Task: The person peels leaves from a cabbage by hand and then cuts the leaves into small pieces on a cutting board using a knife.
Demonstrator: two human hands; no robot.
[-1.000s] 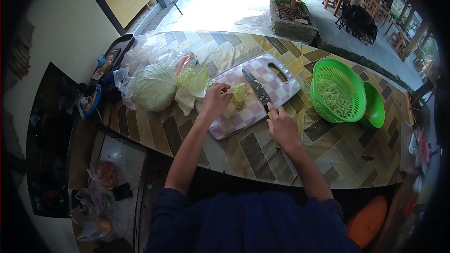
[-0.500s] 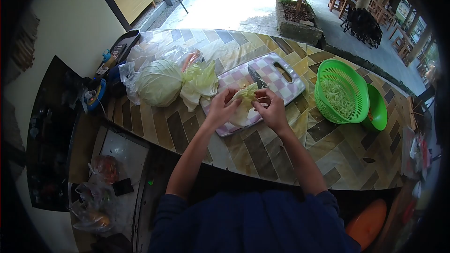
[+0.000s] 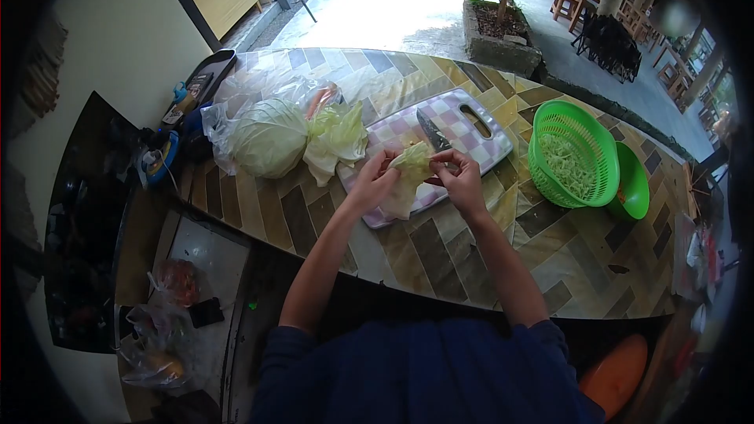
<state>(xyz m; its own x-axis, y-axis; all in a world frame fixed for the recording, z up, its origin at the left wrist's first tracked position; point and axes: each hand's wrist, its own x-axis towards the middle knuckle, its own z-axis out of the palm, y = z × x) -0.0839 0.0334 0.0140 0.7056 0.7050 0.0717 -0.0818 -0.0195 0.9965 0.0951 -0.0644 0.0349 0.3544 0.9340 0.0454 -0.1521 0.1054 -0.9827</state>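
Both my hands are closed on a pale cabbage leaf (image 3: 406, 180) above the near side of a checked cutting board (image 3: 393, 127). My left hand (image 3: 377, 178) grips the leaf's left edge, and my right hand (image 3: 458, 178) pinches it on the right. Just beyond my right hand, a knife (image 3: 432, 130) lies on the board, its handle partly hidden. To the left of the board sit loose cabbage leaves (image 3: 334, 141) and a cabbage head (image 3: 269, 138) resting against a clear plastic bag (image 3: 220, 137).
Right of the board, a green basket (image 3: 609, 137) holds shredded cabbage (image 3: 567, 165). Behind it is a green bowl (image 3: 640, 188) with something orange inside. A dark tray (image 3: 212, 71) and a blue-rimmed round item (image 3: 161, 161) stand at the far left. Below left are plastic bags (image 3: 161, 345).
The leaf has turned and hangs lower in front of my fingers, showing more of its surface. My right hand has shifted slightly to the right.
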